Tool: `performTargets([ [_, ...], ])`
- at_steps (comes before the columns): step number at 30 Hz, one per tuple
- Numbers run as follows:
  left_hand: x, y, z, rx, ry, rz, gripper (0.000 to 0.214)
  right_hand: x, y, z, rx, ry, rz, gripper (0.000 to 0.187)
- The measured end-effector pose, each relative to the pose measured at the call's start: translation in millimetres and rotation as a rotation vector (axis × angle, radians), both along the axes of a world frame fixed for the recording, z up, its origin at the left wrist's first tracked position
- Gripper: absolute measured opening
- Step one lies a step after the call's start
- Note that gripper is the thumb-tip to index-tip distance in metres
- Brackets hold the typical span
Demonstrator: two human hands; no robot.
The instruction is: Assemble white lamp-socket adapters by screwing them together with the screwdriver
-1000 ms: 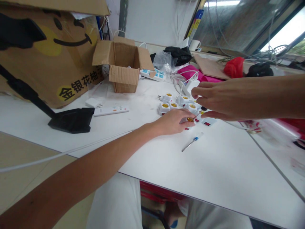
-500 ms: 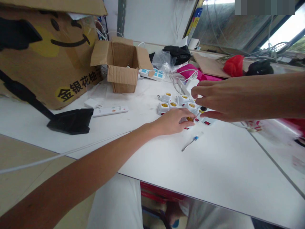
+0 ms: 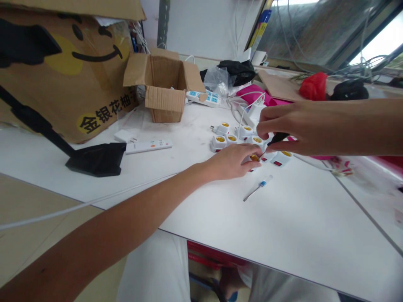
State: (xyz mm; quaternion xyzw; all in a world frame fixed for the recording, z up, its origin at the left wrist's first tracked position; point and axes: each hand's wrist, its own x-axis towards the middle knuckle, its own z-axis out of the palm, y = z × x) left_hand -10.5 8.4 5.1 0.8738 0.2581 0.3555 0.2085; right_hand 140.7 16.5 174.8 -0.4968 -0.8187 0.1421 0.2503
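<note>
My left hand (image 3: 228,162) is closed around a white lamp socket (image 3: 253,158) with a gold-coloured inside and a red switch, holding it down at the table. In my right hand (image 3: 285,128) is a screwdriver (image 3: 278,137) with a black handle, its thin shaft slanting down to the socket at my left fingertips. Whether the tip touches a screw cannot be made out. Several similar white lamp sockets (image 3: 218,143) are grouped behind and beside my hands. A second screwdriver (image 3: 255,191), with a clear and blue handle, lies on the table nearer to me.
An open cardboard box (image 3: 165,98) stands behind on the white table (image 3: 299,218), beside a large carton (image 3: 103,84). A black stand (image 3: 96,160) and a white power strip (image 3: 149,146) are at left. Bags and another power strip (image 3: 204,98) lie at the back.
My right hand has shifted slightly, and more of the screwdriver's black handle shows. My left hand keeps its hold on the socket. The whole view has moved a little.
</note>
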Motion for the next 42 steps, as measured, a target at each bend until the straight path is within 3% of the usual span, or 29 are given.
performTargets([
  [3,0,-1,-0.4,0.004,-0.009,-0.007,0.007,1,0,6.0,-0.109,-0.311,0.073,0.05],
  [7,1,-2,-1.6,0.043,0.004,-0.013,0.016,38,12,-11.7,0.124,-0.312,0.021,0.066],
  [8,1,-2,-2.0,0.058,0.009,-0.016,0.017,48,14,-20.8,0.124,-0.227,0.037,0.068],
  [10,1,-2,-2.7,0.074,0.009,-0.028,0.021,60,13,-43.2,0.049,0.158,0.077,0.061],
  [14,1,-3,-3.2,0.064,-0.006,-0.023,0.024,62,4,-93.1,-0.025,0.807,-0.092,0.051],
  [19,1,-3,-2.0,0.052,-0.035,-0.034,0.021,67,7,-131.5,-0.032,1.067,-0.154,0.031],
  [24,2,-11,4.7,0.021,-0.039,-0.018,0.012,88,15,-138.9,-0.014,1.189,-0.178,0.026],
  [29,5,-17,10.7,-0.006,-0.009,0.02,0.004,81,5,-139.2,-0.016,1.316,-0.087,0.038],
  [32,7,-18,11.0,0.011,0.008,0.039,0.003,69,-5,-136.8,-0.033,1.3,-0.027,0.042],
  [38,7,-19,12.5,0.035,0.017,0.047,0.004,57,-23,-133.4,0.032,1.218,-0.011,0.024],
  [42,6,-18,12.5,0.074,0.034,0.032,0.004,56,-24,-136.1,0.089,1.169,-0.022,0.026],
])
